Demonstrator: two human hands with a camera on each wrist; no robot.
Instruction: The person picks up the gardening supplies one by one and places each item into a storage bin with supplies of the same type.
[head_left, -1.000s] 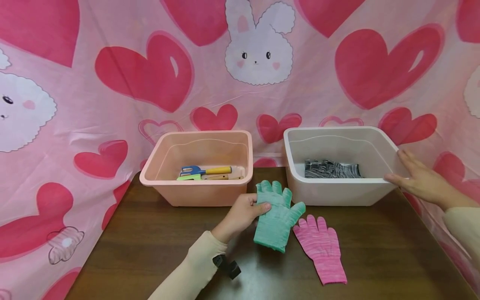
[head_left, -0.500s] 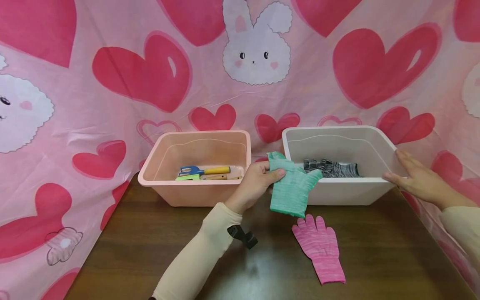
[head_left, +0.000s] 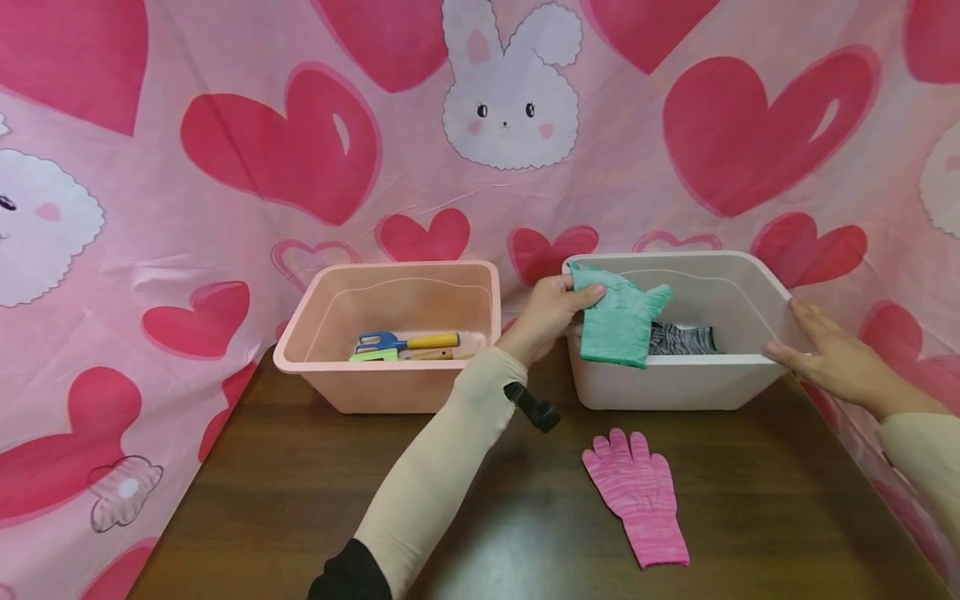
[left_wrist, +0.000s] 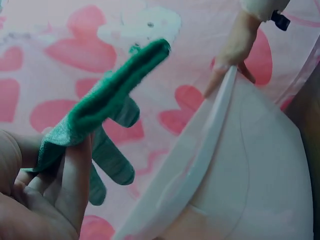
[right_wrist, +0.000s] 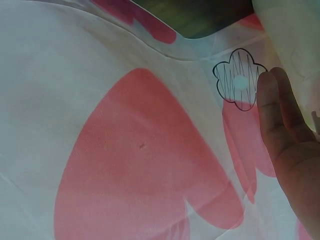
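My left hand [head_left: 551, 310] pinches a mint-green knit glove [head_left: 618, 321] near its side, thumb in front. The glove hangs over the front left part of the white bin [head_left: 660, 387], its cuff low and its fingers mostly hidden in the head view. In the left wrist view the glove's green cuff edge [left_wrist: 115, 95] points up, and some of its fingers dangle. My right hand [head_left: 847, 358] rests on the white bin's right front corner, fingers fairly straight. A black-and-grey knit glove [head_left: 684, 340] lies inside this bin, partly covered. A pink knit glove [head_left: 637, 500] lies flat on the table.
Left of the white bin stands a peach bin [head_left: 397, 387]. It holds a blue hand fork with a yellow handle [head_left: 431, 341], a light-green tool [head_left: 375, 355] and a wooden handle [head_left: 431, 354]. Both bins sit at the back of the brown table [head_left: 300, 500], before a pink heart-patterned cloth.
My left hand has carried the green glove up and to the right, from above the table to over the white bin's front left. My right hand has stayed at the bin's corner.
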